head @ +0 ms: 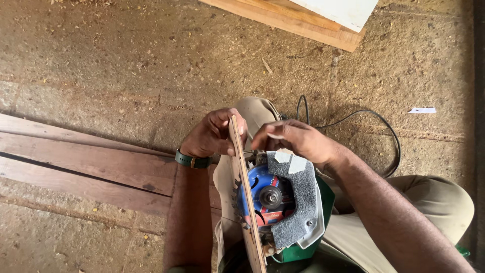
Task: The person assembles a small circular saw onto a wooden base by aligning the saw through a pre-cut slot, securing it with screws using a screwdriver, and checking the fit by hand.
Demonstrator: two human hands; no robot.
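My left hand [213, 134] grips the upper end of a thin wooden strip [244, 182] held on edge, thumb and fingers pinching it. A green watch sits on that wrist. My right hand [295, 139] rests on top of a circular saw [283, 202] lying upside down in my lap, its fingers reaching toward the strip. The saw has a toothed blade [262, 198] with a blue and red centre and a grey guard. The strip stands right against the blade's left side. My knees in beige trousers [434, 202] flank the saw.
Reddish wooden planks [91, 167] lie on the sawdust-covered ground at the left. Pale boards [303, 17] sit at the top edge. The saw's black cable [374, 124] loops across the ground on the right, near a small white scrap [422, 109].
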